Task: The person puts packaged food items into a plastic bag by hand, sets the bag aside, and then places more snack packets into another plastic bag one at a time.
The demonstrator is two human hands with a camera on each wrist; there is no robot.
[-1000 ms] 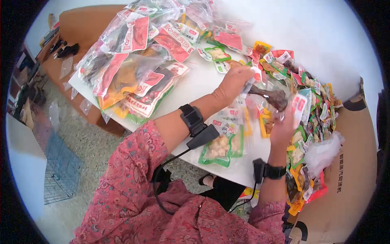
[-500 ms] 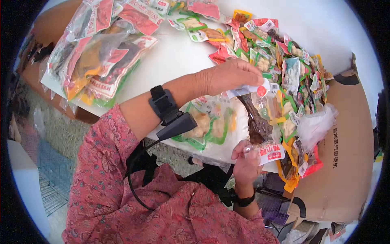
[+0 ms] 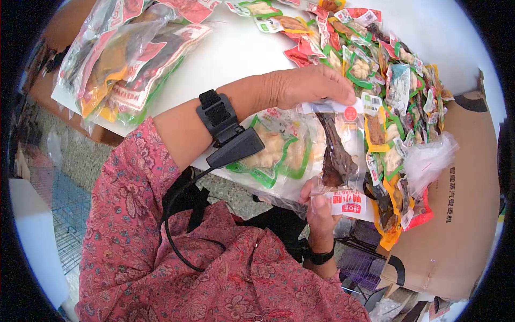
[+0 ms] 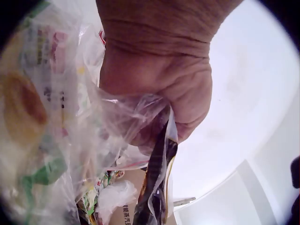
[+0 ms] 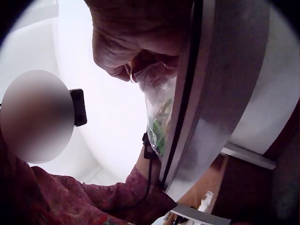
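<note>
A clear vacuum packet (image 3: 336, 155) with a dark piece of meat and a red-and-white label hangs upright over the near table edge. My left hand (image 3: 341, 101) grips its top edge, fingers curled over the seal. The right hand (image 3: 317, 196) pinches the labelled bottom end from below. In the left wrist view the left hand (image 4: 161, 101) clutches crumpled clear film, with the dark packet (image 4: 157, 187) hanging under it. The right wrist view shows the right hand (image 5: 133, 70) pinching clear plastic (image 5: 158, 101) beside the table edge (image 5: 211, 93).
A green-bordered packet (image 3: 273, 155) lies under the held one on the white table (image 3: 236, 59). Several small snack packets (image 3: 397, 80) are heaped at the right, with large packets (image 3: 123, 59) at far left. A white plastic bag (image 3: 429, 161) and cardboard box (image 3: 456, 214) stand right.
The packet has swung from lying across the table to hanging upright and nearer my body. My right hand dropped to its lower end at the table edge. The left hand kept its grip.
</note>
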